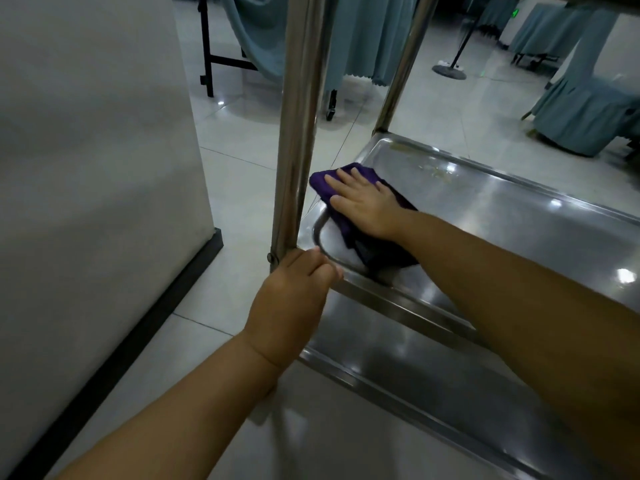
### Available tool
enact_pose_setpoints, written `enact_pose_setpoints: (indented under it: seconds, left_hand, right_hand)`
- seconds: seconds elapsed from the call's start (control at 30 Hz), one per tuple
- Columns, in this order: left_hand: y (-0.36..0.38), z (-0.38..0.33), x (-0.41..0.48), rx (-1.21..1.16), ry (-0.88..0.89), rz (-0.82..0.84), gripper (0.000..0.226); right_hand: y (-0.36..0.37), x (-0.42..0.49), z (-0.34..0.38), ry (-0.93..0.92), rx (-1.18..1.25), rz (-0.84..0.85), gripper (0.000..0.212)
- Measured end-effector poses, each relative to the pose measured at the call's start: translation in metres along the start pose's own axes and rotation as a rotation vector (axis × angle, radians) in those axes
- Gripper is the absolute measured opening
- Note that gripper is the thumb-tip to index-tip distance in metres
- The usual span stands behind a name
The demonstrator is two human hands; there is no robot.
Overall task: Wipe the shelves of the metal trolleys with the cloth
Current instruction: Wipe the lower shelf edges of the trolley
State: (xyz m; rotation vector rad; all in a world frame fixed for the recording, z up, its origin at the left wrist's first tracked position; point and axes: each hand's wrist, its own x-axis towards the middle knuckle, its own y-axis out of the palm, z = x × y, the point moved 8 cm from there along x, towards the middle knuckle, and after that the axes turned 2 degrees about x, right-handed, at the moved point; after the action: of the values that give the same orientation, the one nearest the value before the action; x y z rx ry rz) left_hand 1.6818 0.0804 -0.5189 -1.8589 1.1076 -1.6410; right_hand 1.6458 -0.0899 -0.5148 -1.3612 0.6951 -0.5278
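At the end of the trolley's shelf, the right hand lies flat on the purple cloth, fingers straight and spread, pressing it down rather than grasping it. The cloth sits on the shelf's end corner, its front fold reaching the rim beside the upright post and its rear bunched dark under the wrist. The left hand grips the shelf's near corner at the foot of that post, fingers curled over the edge, apparently steadying the frame. Since the cloth is only pinned by a flat palm, a hard push toward the end rim would likely slide it off onto the tiled floor, or the bunched part could drag and leave a strip unwiped. Yellowish smears near the far rim look untouched and could be missed if the strokes stay at this corner. Counted: two hands, one cloth, one trolley, two posts, the second post at the far corner, and two shelves plainly seen, the lower shelf beneath; a dark edge overhead may be a third.
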Motion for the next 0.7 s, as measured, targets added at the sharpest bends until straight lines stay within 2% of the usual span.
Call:
enact_pose_setpoints:
  seconds: [0.07, 0.1, 0.17, 0.2, 0.33, 0.4, 0.47, 0.53, 0.7]
  left_hand:
    - [-0.016, -0.002, -0.007, -0.05, 0.011, -0.072, 0.006]
    - [-0.027, -0.001, -0.013, -0.073, 0.001, -0.105, 0.017]
    - [-0.045, 0.007, -0.028, -0.078, -0.001, -0.128, 0.04]
    - [-0.052, 0.014, -0.035, -0.069, -0.006, -0.14, 0.043]
    - [-0.068, 0.038, -0.051, -0.043, -0.093, -0.125, 0.029]
    - [-0.071, 0.036, -0.047, -0.044, -0.09, -0.144, 0.025]
    - [-0.069, 0.027, -0.039, -0.066, -0.063, -0.129, 0.029]
    - [-0.062, 0.017, -0.03, -0.082, -0.032, -0.118, 0.023]
    - [-0.04, -0.021, -0.014, -0.097, 0.082, -0.071, 0.014]
  right_hand:
    - [0.008, -0.03, 0.029, -0.099, -0.149, 0.016, 0.042]
    - [0.013, -0.042, 0.039, -0.091, -0.163, 0.025, 0.041]
    - [0.021, -0.06, 0.053, 0.011, -0.042, 0.059, 0.049]
    - [0.024, -0.065, 0.059, 0.067, 0.046, 0.084, 0.052]
    - [0.021, -0.082, 0.076, 0.12, 0.199, 0.158, 0.063]
    - [0.017, -0.089, 0.075, 0.078, 0.12, 0.074, 0.069]
    - [0.017, -0.1, 0.075, 0.029, 0.006, -0.101, 0.069]
    - [0.02, -0.115, 0.075, 0.028, -0.071, -0.217, 0.067]
    - [0.034, -0.174, 0.027, 0.15, -0.145, -0.233, 0.064]
